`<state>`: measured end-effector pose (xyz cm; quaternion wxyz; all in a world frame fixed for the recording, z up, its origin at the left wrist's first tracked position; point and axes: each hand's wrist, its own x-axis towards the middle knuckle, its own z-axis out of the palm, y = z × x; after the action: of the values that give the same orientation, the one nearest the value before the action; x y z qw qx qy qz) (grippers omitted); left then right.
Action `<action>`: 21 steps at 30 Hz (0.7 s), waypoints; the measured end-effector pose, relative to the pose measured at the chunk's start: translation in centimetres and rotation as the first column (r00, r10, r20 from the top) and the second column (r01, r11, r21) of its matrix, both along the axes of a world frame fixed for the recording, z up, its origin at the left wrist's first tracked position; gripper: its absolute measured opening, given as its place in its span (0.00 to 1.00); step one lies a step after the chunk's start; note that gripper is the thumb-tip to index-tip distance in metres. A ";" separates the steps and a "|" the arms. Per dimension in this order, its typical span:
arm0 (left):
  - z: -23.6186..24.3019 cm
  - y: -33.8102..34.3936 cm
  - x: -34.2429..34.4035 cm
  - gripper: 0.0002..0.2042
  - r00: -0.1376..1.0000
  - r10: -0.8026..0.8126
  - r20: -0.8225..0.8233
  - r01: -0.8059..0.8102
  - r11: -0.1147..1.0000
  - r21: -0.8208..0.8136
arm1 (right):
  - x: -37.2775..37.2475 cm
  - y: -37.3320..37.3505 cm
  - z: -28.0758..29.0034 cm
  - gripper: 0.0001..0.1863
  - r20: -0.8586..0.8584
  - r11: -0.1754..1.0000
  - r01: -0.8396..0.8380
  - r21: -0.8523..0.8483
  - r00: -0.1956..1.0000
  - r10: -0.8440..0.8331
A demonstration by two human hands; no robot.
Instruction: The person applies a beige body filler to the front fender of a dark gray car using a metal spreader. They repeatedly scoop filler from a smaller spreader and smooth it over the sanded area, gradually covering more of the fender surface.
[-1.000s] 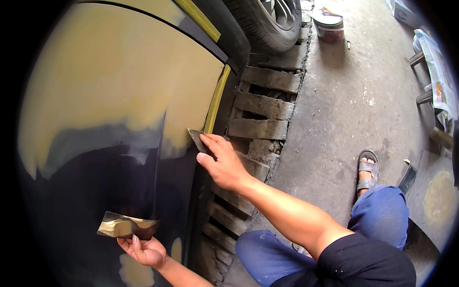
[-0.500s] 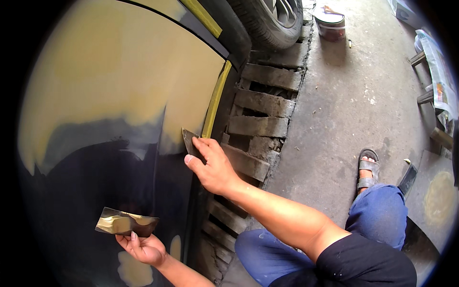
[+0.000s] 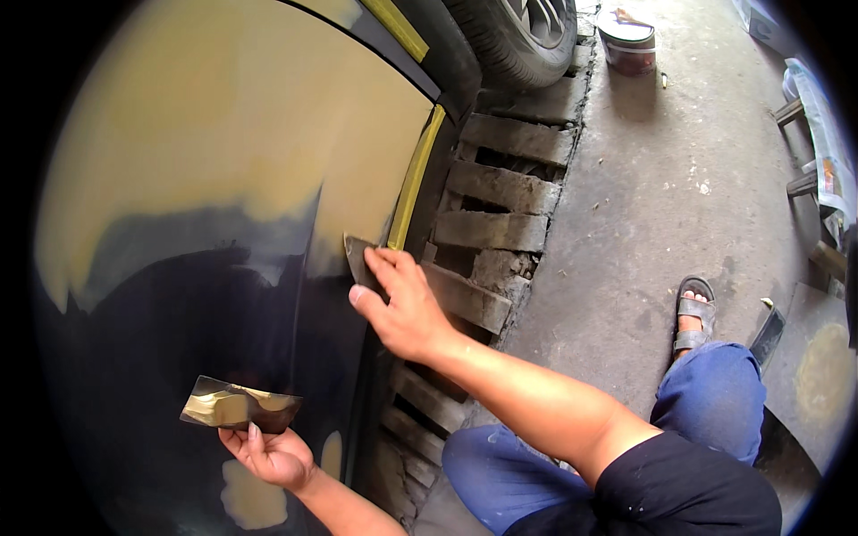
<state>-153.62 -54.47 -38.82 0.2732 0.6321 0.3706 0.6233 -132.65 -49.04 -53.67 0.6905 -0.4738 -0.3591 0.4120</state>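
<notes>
In my right hand [image 3: 402, 304] is a thin dark putty spreader [image 3: 357, 257], gripped between thumb and fingers. Its blade lies against the car panel [image 3: 210, 313] beside the panel's edge. Pale yellow body filler [image 3: 241, 116] coats the panel's upper part, with dark paint showing below. My left hand [image 3: 268, 456] pinches the lower edge of a dark rectangular mixing plate [image 3: 279, 413] from beneath. A lump of yellowish putty [image 3: 219, 406] sits on that plate, which is held apart from my right hand. Yellow masking tape [image 3: 418, 174] runs along the panel's edge, just above my right hand.
A wheel [image 3: 518, 40] is at the top, near a paint can [image 3: 628, 45]. Slatted concrete bars [image 3: 500, 188] with gaps line the ground beside the car. My sandalled foot [image 3: 693, 317] rests on the concrete floor [image 3: 626, 223]. Paper-covered stands [image 3: 822, 143] are at right.
The whole view has shifted slightly. My right hand and the spreader have moved a little left relative to the panel's edge. My left hand still holds the plate in nearly the same place.
</notes>
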 end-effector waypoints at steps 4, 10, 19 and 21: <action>-0.3 0.1 0.1 0.23 1.000 -0.026 0.007 0.026 1.000 0.000 | -1.0 -1.7 0.4 0.32 0.043 0.998 -0.056 0.014 0.998 0.055; -2.3 -1.0 4.6 0.22 0.988 -0.030 0.154 0.054 0.987 -0.150 | 4.1 -5.0 0.9 0.30 -0.307 0.885 -0.362 0.291 0.841 0.445; -1.4 -1.9 9.3 0.22 0.960 -0.153 0.236 0.201 0.960 -0.195 | 5.4 -2.2 -3.0 0.26 0.263 0.870 -0.167 0.465 0.964 0.045; -1.3 -2.6 8.2 0.22 0.967 -0.103 0.232 0.147 0.972 -0.181 | 5.7 0.0 -3.3 0.32 0.266 0.974 0.031 0.225 0.960 -0.092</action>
<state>-145.47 -57.04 -40.17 0.4129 0.5510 0.3567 0.6314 -126.98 -49.01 -57.02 0.6946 -0.4584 -0.4794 0.2786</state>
